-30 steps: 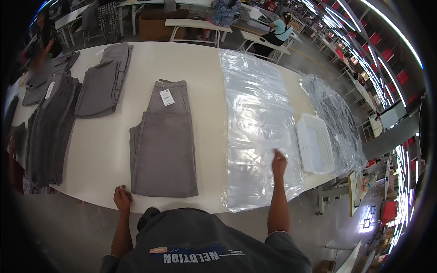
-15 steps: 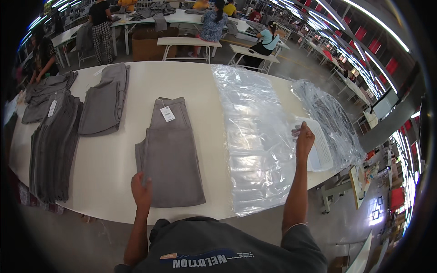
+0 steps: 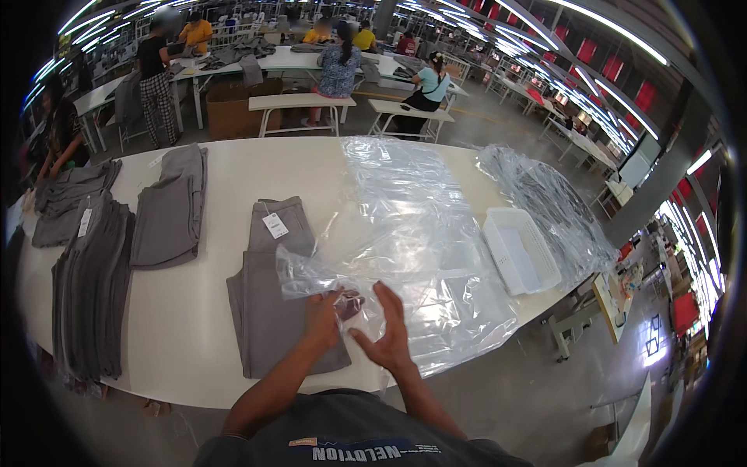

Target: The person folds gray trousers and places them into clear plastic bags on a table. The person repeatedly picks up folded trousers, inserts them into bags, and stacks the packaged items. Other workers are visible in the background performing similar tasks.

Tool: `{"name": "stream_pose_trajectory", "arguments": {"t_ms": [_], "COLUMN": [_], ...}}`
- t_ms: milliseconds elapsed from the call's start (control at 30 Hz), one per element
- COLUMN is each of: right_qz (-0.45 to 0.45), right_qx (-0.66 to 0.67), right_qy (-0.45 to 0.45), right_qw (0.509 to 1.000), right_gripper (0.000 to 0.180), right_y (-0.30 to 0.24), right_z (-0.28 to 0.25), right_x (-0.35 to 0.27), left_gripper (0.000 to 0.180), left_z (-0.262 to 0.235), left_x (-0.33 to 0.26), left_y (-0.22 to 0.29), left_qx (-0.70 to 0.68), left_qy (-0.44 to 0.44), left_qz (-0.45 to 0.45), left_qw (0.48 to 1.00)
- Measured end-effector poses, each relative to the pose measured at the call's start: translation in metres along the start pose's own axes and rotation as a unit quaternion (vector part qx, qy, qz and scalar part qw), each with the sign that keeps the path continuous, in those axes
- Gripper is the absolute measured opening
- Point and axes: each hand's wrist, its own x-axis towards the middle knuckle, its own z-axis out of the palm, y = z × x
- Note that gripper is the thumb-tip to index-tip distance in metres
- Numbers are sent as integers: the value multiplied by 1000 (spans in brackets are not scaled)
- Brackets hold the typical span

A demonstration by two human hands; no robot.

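A big white table point(image 3: 175, 335) with a curved outline, as this wide view shows it, fills most of the space before the person, and a white bench point(image 3: 299, 103) stands beyond its far edge. On the right half of the table lies a broad, shiny spread of clear plastic bags point(image 3: 436, 249), running from the far edge to the near one. Farther right sits a rumpled heap in clear plastic point(image 3: 552, 214); its contents are hard to make out. At the far left rises a thick stack of gray trousers point(image 3: 92, 288), with a folded gray pair point(image 3: 167, 218) lying beside it. The middle trousers point(image 3: 268, 319), gray and folded, lie flat just left of the bags, in front of the person. A white basket point(image 3: 500, 253) stands between the bags and the heap. A loose plastic flap point(image 3: 299, 274) reaches over the right side of the middle trousers. The left hand point(image 3: 323, 315) is above those trousers, its fingers partly behind the plastic, so I cannot tell whether they pinch it. The right hand point(image 3: 387, 335), just beside it over the plastic, has thumb and fingers spread wide. A small white tag point(image 3: 275, 226) lies near the waist of the middle trousers.
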Motion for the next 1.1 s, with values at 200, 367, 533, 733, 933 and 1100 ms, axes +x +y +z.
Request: {"name": "stream_pose_trajectory", "arguments": {"t_ms": [200,367,533,733,933,1100], "right_qz": [87,157,159,84,94,111], "right_qx": [-66,-19,-5,-59,-101,-135], "right_qy": [37,-78,-99,-127,-129,-122], "right_qw": [993,984,982,987,982,977], "right_gripper": [49,14,10,16,11,10], "right_y": [55,28,-3,-6,1,3], "right_z": [47,13,16,14,-1,-5], "right_x": [-53,-31,-5,10,7,1], "left_gripper": [18,32,51,14,21,21], "left_z": [-34,-127,-46,-70,-32,-62], "left_x": [-10,-20,-86,-62,-56,-36], "left_y": [25,72,72,55,50,44], "left_qx": [-52,83,581,710,678,698], "left_qy": [20,237,200,-42,-104,-147], "left_qz": [83,233,533,414,390,340], "left_qw": [995,940,582,567,615,613]}}
